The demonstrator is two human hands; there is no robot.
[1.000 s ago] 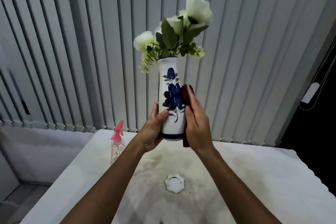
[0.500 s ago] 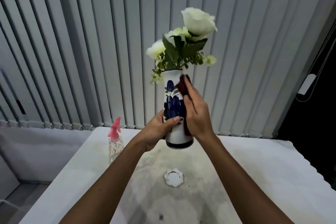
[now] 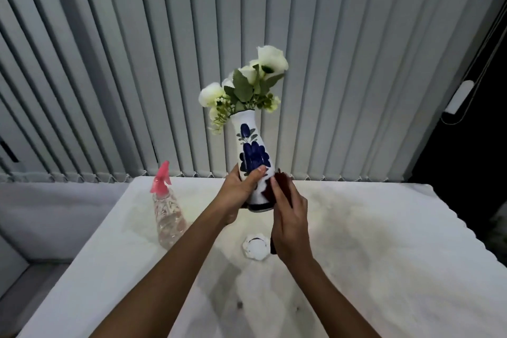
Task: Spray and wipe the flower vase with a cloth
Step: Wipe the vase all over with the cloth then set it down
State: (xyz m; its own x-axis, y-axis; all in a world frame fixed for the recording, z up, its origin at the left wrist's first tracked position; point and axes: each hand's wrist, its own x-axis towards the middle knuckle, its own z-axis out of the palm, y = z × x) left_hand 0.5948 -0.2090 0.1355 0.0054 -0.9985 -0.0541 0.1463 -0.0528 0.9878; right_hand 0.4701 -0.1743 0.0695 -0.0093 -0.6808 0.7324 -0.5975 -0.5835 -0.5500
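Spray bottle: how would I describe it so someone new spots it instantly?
Start at the white table below the vertical blinds. Near its far left corner, left of the raised vase, stands the spray bottle. It alone is clear plastic with a pink trigger top.

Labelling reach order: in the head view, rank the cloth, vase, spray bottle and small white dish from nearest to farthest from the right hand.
1. cloth, held in the right hand.
2. vase, touching the cloth, just left.
3. small white dish, on the table below.
4. spray bottle, far left.
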